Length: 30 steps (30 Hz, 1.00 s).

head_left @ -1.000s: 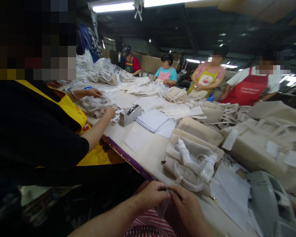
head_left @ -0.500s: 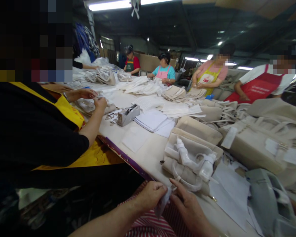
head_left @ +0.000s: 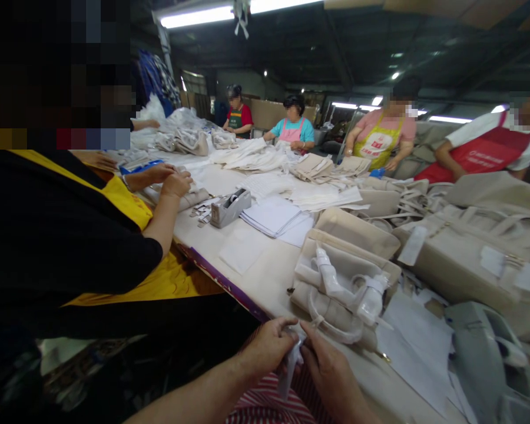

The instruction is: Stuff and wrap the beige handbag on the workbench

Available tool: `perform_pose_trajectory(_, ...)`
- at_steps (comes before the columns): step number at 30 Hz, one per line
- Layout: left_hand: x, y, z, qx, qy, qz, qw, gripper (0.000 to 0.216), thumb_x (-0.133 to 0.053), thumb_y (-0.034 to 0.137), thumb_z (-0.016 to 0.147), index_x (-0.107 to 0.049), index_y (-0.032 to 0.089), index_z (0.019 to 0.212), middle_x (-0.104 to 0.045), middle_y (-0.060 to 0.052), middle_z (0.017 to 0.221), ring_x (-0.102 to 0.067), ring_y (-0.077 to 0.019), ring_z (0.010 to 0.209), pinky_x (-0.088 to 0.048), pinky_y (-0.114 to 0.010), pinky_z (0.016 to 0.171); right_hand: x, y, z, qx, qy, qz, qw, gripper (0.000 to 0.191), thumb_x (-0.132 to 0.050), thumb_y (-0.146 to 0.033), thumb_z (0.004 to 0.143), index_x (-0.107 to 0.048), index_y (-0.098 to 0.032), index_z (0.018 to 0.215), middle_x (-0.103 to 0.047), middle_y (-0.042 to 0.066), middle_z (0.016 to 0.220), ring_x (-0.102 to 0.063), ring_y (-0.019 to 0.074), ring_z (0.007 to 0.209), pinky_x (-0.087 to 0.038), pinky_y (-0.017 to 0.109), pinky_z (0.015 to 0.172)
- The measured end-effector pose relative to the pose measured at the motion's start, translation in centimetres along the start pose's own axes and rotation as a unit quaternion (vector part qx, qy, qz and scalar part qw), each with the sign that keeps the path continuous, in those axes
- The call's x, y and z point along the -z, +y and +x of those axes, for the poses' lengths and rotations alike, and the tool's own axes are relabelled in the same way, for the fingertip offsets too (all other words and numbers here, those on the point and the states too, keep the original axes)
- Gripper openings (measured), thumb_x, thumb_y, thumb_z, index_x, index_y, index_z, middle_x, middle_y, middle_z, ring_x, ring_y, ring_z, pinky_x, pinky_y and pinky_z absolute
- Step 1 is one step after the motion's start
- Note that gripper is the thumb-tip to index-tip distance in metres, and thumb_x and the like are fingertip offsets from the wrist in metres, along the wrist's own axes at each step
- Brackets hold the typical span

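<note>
Between my two hands, close to the table's near edge, is a thin, crumpled piece of translucent white wrapping (head_left: 290, 366). My left hand (head_left: 267, 347) pinches it from the left with curled fingers. My right hand (head_left: 327, 362) closes on it from the other side, thumb and index finger near the left hand's fingertips. Whatever lies inside the wrapping, if anything, cannot be made out. Just beyond my hands rests an open beige handbag (head_left: 331, 294), its handle and straps covered in white wrapping (head_left: 333, 274).
A grey tape dispenser (head_left: 229, 207) stands beside a stack of white paper (head_left: 271, 217). At right are a larger grey-green tape dispenser (head_left: 486, 347), a loose sheet (head_left: 417, 344) and piled beige bags (head_left: 454, 253). A co-worker in a yellow apron (head_left: 128, 203) works close at left; others stand across the table.
My hands have drawn closer together on the wrapping, the right fingers folding in toward the left. The co-worker at left has shifted both hands slightly; a person in red at far right has moved rightward.
</note>
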State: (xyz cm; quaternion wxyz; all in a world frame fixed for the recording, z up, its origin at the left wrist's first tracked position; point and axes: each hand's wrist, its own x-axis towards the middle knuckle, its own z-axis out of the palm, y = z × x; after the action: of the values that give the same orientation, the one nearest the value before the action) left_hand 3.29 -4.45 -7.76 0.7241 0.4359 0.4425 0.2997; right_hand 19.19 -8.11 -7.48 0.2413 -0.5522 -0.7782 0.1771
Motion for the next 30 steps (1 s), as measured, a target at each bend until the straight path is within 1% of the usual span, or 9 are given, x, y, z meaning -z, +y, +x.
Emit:
perform_pose_trajectory(2, 0.1, 0.0, 0.0, -0.008, 0.006, 0.006, 1.0, 0.059, -0.055, 0.039, 0.076, -0.04, 0.015, 0.128, -0.066, -0.005, 0.066, -0.062, -0.0163, 0.049, -0.044, -0.021, 0.041, -0.3, 0.2, -0.1, 0.08, 0.059, -0.073, 0.992, 0.037, -0.036, -0.025, 0.091, -0.046, -0.013, 0.125, -0.068, 0.01, 0.098, -0.065, 0.0189, 0.084, -0.052, 0.029, 0.073)
perform_pose_trajectory(4, 0.1, 0.1, -0.2, -0.014, 0.006, 0.012, 1.0, 0.061, -0.055, 0.038, 0.078, -0.037, 0.014, 0.131, -0.064, -0.002, 0.062, -0.06, -0.0155, 0.048, -0.045, -0.021, 0.041, -0.2, 0.1, 0.0, 0.149, 0.114, -0.145, 0.971, 0.033, -0.039, -0.025, 0.091, -0.05, -0.012, 0.119, -0.068, 0.009, 0.085, -0.064, 0.0187, 0.071, -0.05, 0.03, 0.064)
perform_pose_trajectory(6, 0.0, 0.4, -0.5, -0.026, 0.003, 0.015, 1.0, 0.063, -0.056, 0.037, 0.078, -0.035, 0.014, 0.133, -0.06, 0.001, 0.059, -0.059, -0.0142, 0.048, -0.045, -0.02, 0.042, 0.2, -0.1, 0.1, 0.181, 0.156, -0.2, 0.95, 0.029, -0.041, -0.025, 0.09, -0.053, -0.013, 0.114, -0.063, 0.006, 0.074, -0.059, 0.018, 0.063, -0.045, 0.031, 0.058)
perform_pose_trajectory(7, 0.0, 0.6, -0.7, -0.035, 0.005, 0.017, 0.999, 0.065, -0.057, 0.036, 0.077, -0.034, 0.014, 0.134, -0.059, 0.002, 0.059, -0.059, -0.0138, 0.049, -0.045, -0.02, 0.043, 0.4, -0.3, 0.2, 0.189, 0.171, -0.22, 0.941, 0.028, -0.042, -0.024, 0.09, -0.054, -0.013, 0.113, -0.062, 0.005, 0.074, -0.057, 0.0179, 0.063, -0.044, 0.031, 0.059)
perform_pose_trajectory(10, 0.0, 1.0, -1.1, -0.045, 0.007, 0.03, 0.998, 0.071, -0.061, 0.033, 0.075, -0.031, 0.015, 0.136, -0.061, 0.001, 0.066, -0.061, -0.0144, 0.055, -0.047, -0.021, 0.047, 1.0, -0.7, 0.5, 0.209, 0.224, -0.25, 0.919, 0.026, -0.045, -0.021, 0.09, -0.056, -0.014, 0.112, -0.063, 0.01, 0.092, -0.058, 0.0224, 0.083, -0.042, 0.037, 0.074)
perform_pose_trajectory(13, 0.0, 1.2, -1.2, -0.03, -0.005, 0.028, 0.999, 0.075, -0.061, 0.034, 0.074, -0.026, 0.014, 0.137, -0.064, -0.001, 0.069, -0.062, -0.0156, 0.055, -0.048, -0.022, 0.048, 1.3, -0.9, 1.0, 0.225, 0.268, -0.242, 0.905, 0.026, -0.042, -0.017, 0.091, -0.058, -0.015, 0.111, -0.062, 0.013, 0.111, -0.054, 0.0259, 0.104, -0.036, 0.043, 0.089)
perform_pose_trajectory(21, -0.3, 2.0, -1.4, -0.024, -0.06, -0.062, 0.996, 0.086, -0.069, 0.048, 0.069, -0.025, 0.014, 0.135, -0.065, -0.003, 0.068, -0.059, -0.0136, 0.047, -0.049, -0.023, 0.045, 1.4, -0.6, 2.5, 0.268, 0.262, -0.199, 0.905, 0.028, -0.037, -0.013, 0.091, -0.057, -0.017, 0.111, -0.068, 0.006, 0.106, -0.056, 0.0176, 0.104, -0.03, 0.037, 0.096)
perform_pose_trajectory(25, -0.1, 2.2, -1.4, -0.028, -0.085, -0.074, 0.993, 0.077, -0.071, 0.041, 0.069, -0.032, 0.015, 0.131, -0.063, -0.002, 0.068, -0.06, -0.0134, 0.049, -0.052, -0.026, 0.049, 1.5, -0.2, 2.6, 0.299, 0.221, -0.185, 0.909, 0.026, -0.041, -0.019, 0.091, -0.058, -0.018, 0.111, -0.065, 0.007, 0.111, -0.055, 0.0185, 0.106, -0.032, 0.036, 0.096)
perform_pose_trajectory(30, 0.2, 2.0, -1.0, -0.003, -0.092, -0.036, 0.995, 0.081, -0.064, 0.033, 0.074, -0.02, 0.013, 0.139, -0.065, -0.006, 0.072, -0.061, -0.0156, 0.053, -0.049, -0.024, 0.048, 2.0, 0.2, 2.6, 0.331, 0.177, -0.186, 0.908, 0.027, -0.043, -0.014, 0.088, -0.059, -0.023, 0.109, -0.059, 0.007, 0.118, -0.051, 0.0194, 0.111, -0.034, 0.038, 0.097)
